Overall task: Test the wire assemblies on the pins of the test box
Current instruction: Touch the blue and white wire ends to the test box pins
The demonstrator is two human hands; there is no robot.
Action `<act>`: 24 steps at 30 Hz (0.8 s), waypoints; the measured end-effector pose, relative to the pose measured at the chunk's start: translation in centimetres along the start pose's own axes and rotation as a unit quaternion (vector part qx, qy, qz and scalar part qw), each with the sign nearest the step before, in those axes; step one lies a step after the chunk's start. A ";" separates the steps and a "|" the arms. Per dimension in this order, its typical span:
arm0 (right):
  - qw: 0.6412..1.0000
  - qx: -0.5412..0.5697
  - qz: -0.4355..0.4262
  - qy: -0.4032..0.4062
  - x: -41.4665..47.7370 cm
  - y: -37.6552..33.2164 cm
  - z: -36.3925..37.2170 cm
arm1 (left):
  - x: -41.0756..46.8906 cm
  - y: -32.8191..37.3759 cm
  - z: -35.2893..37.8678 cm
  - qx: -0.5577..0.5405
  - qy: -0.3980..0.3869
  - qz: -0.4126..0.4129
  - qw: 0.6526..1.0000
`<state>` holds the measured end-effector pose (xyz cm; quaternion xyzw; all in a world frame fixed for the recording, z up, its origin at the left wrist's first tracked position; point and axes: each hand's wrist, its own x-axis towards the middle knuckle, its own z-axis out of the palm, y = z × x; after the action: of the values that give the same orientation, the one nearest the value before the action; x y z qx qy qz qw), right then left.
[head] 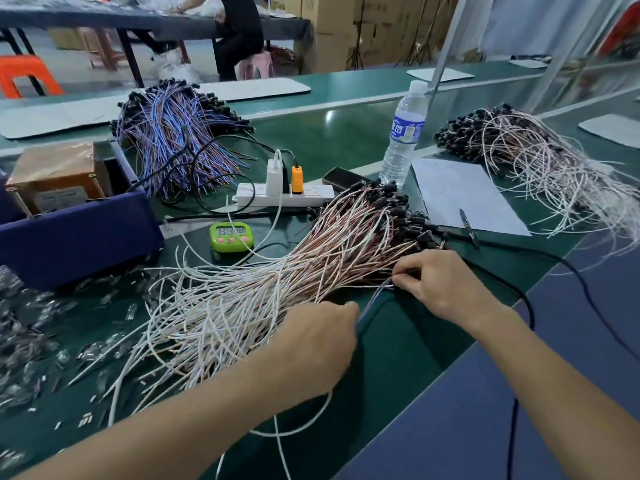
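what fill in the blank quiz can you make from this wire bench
1. The timer beside the blue box is ____ in colour.
2. The water bottle stands ____ behind the wire pile.
3. The right hand pinches a single ____ at the pile's edge.
Missing words: green; upright; wire.

Cardboard boxes [332, 26] stacked behind an orange stool [24, 72].

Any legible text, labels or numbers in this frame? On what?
Nothing reads for certain.
Timer: display digits, too blurred to read.
Bottle: white characters on the blue label, blurred.
Brown box: pale label, print too small.
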<state>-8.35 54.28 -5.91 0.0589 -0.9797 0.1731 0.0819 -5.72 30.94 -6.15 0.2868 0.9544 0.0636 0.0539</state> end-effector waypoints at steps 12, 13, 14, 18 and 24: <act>0.998 0.014 -0.047 0.029 -3.7 -3.9 3.1 | 0.0 -1.2 -1.8 0.044 -0.037 -0.037 0.998; 0.999 0.025 -0.034 0.022 -3.5 -3.4 3.1 | 0.3 -1.1 -1.5 -0.036 -0.051 -0.045 0.997; 0.999 0.029 -0.023 0.023 -3.3 -2.8 3.1 | 0.5 -0.9 -1.0 -0.145 -0.069 -0.058 0.985; 0.999 -0.008 -0.018 0.039 -2.2 -0.4 2.2 | 0.2 0.6 0.8 -0.396 -0.044 -0.120 0.909; 0.987 -0.082 -0.082 0.113 -2.8 1.3 3.1 | -1.0 0.7 0.0 -0.033 0.027 -0.061 0.997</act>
<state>-6.26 54.68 -9.71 0.1119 -0.9670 0.0905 0.2104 -4.57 30.97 -5.98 0.2247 0.9684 0.0995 0.0417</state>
